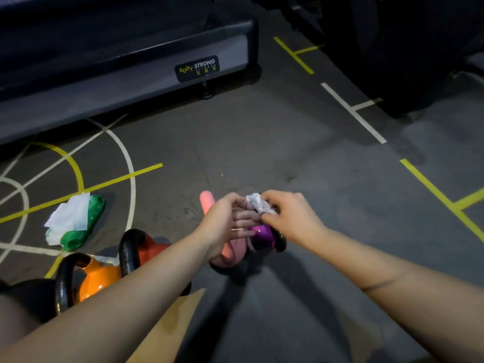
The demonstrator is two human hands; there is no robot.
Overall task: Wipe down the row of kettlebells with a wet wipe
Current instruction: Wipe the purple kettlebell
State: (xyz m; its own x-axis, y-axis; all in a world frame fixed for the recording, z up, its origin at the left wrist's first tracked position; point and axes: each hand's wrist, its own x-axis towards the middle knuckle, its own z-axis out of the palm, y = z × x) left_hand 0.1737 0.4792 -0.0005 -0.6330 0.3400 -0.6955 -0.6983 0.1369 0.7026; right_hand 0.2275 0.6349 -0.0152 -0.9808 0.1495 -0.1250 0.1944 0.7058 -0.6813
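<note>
The left forearm (125, 302) and right forearm (408, 292) are bare to the picture's edge, as are the left hand (222, 224) and right hand (290, 218); a thin dark band (379, 285) crosses the right forearm

Both forearms bare, stretched forward; left hand (222, 221) fingers straight; right hand (290, 216) fingers curled, pinching wipe (258, 203).

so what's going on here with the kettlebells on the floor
A person is working along a row of kettlebells on a gym floor. The right hand pinches a crumpled white wipe just above the purple kettlebell. The left hand reaches in beside it, but it is unclear whether it also grips the wipe. The pink kettlebell, red kettlebell and orange kettlebell sit further left. A green wipe packet with wipes pulled out lies on the floor beyond them.
</note>
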